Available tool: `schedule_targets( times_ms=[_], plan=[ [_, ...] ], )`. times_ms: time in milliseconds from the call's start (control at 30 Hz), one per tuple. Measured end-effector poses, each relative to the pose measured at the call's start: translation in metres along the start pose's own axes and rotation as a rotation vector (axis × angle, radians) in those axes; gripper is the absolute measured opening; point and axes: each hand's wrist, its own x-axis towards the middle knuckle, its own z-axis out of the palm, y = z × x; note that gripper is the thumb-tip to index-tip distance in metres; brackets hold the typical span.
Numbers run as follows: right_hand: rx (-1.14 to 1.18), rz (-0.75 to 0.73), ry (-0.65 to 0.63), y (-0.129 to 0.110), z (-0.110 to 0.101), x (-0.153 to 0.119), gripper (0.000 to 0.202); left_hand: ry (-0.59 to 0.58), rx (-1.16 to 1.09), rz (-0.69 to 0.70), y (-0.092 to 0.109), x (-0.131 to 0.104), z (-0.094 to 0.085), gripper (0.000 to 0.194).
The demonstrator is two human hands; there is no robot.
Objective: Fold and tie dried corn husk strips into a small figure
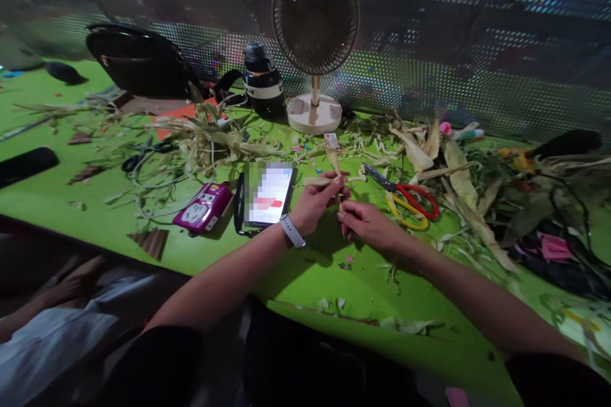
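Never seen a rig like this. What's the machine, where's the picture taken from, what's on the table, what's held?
No machine: these are a person's bare hands. The single picture comes from a camera on their head, looking forward and down. The left hand pinches a dried husk strip; the right hand is beside it, its grip unclear. On the green table lie scissors, a lit phone, a purple power socket and husk scraps; a fan and black bottle stand behind.
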Motion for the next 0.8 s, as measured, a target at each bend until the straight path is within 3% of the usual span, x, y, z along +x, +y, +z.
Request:
schedule_targets(
  times_ms=[67,133,200,333,400,500,633,800],
  plan=[
    [-0.058,0.004,0.072,-0.005,-0.016,-0.002,0.031,0.039,0.043,-0.008,0.004,0.000,-0.001,0.035],
    [-0.085,-0.071,0.347,-0.008,-0.032,-0.003,0.036,0.029,0.040,-0.038,0.008,-0.001,0.001,0.033],
    [-0.158,-0.103,0.468,-0.009,-0.041,-0.002,0.036,-0.019,0.053,-0.064,0.010,-0.003,0.003,0.033],
    [-0.097,-0.071,0.204,-0.006,-0.036,0.003,0.035,-0.139,0.188,-0.021,0.008,-0.004,0.003,0.033],
    [-0.012,-0.072,0.143,-0.003,-0.028,0.005,0.033,-0.181,0.297,0.052,0.005,-0.002,0.001,0.031],
    [-0.021,-0.081,0.165,0.001,-0.020,0.006,0.032,-0.188,0.441,0.193,0.000,0.003,-0.005,0.027],
    [-0.225,-0.173,0.211,0.005,-0.012,0.003,0.030,-0.161,0.557,0.353,-0.003,0.009,-0.010,0.025],
    [-0.503,-0.270,0.274,0.007,0.000,0.003,0.025,-0.153,0.613,0.427,-0.003,0.011,-0.012,0.023]
  ],
)
